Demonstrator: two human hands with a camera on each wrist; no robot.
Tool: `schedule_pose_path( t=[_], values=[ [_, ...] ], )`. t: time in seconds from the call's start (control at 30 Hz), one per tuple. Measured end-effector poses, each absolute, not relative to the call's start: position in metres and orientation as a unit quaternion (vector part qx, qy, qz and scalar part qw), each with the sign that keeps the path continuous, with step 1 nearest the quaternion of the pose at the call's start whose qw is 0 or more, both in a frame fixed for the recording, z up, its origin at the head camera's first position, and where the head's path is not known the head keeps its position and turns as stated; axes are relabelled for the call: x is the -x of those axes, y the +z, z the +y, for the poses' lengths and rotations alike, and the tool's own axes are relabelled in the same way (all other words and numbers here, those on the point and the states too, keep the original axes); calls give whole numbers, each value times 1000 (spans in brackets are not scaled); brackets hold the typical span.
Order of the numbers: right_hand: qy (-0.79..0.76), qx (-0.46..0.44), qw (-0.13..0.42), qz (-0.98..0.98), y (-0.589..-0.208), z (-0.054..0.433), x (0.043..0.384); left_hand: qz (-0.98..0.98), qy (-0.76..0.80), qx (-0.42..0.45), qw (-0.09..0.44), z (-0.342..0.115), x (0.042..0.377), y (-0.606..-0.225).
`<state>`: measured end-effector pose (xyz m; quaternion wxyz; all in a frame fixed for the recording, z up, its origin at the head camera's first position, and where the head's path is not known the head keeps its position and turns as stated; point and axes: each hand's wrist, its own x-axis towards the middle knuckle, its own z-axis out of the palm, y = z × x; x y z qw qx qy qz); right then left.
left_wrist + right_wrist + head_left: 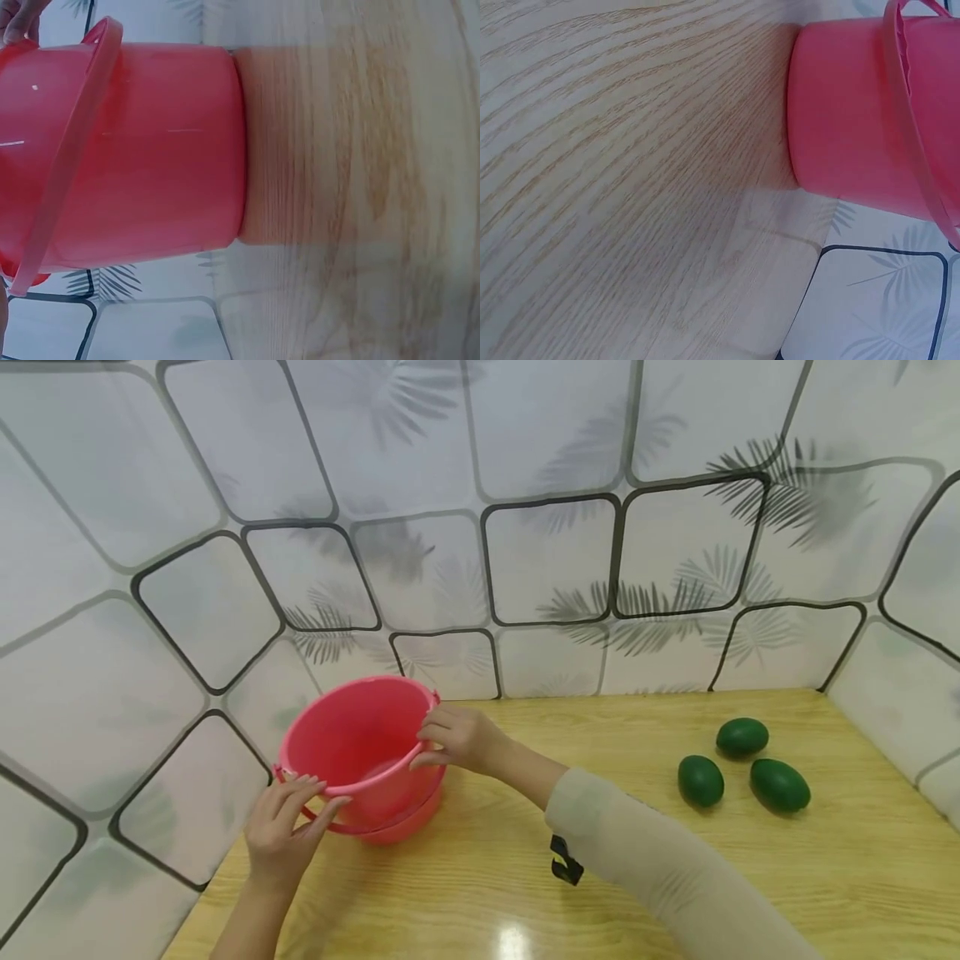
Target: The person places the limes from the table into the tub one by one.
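Observation:
A pink-red plastic bucket (401,797) stands upright on the wooden table at the left, its mouth facing up. My left hand (281,828) grips the near left of its rim, thumb outside and fingers over the edge. On the opposite side, my right hand (461,739) pinches the rim near a handle joint. The bucket's handle (69,154) hangs down across the front of its wall in the left wrist view. Seen from the right wrist, the bucket's base (799,112) sits on the tabletop. Inside, the visible part of the bucket holds nothing.
Three dark green egg-shaped objects, one of them nearest the right edge (780,785), lie grouped at the table's right. A small black item with a yellow mark (566,862) shows partly from under my right sleeve. Patterned cloth walls (551,560) enclose the table's back and sides.

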<state>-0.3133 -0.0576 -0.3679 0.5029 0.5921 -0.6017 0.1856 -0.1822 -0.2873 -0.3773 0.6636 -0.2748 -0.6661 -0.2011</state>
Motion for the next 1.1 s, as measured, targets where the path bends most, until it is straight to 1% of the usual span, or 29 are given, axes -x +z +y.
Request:
schedule_pose_path(
  t=[0.2, 0.33, 0.53, 0.9, 1.1],
  values=[
    [191, -577, 512, -607, -368, -56, 312, -667, -166, 284, 668, -289, 185, -375],
    [197, -587, 517, -591, -370, -55, 311, -659, -149, 301, 673, -289, 183, -372],
    [184, -592, 539, -570, -370, -53, 306, -640, -153, 326, 678, -286, 180, -369],
    [220, -590, 556, -542, -372, -50, 301, -653, -165, 317, 668, -289, 181, -375],
    [218, -576, 559, -555, -376, -51, 299, -652, -147, 316, 673, -290, 180, -376]
  ],
)
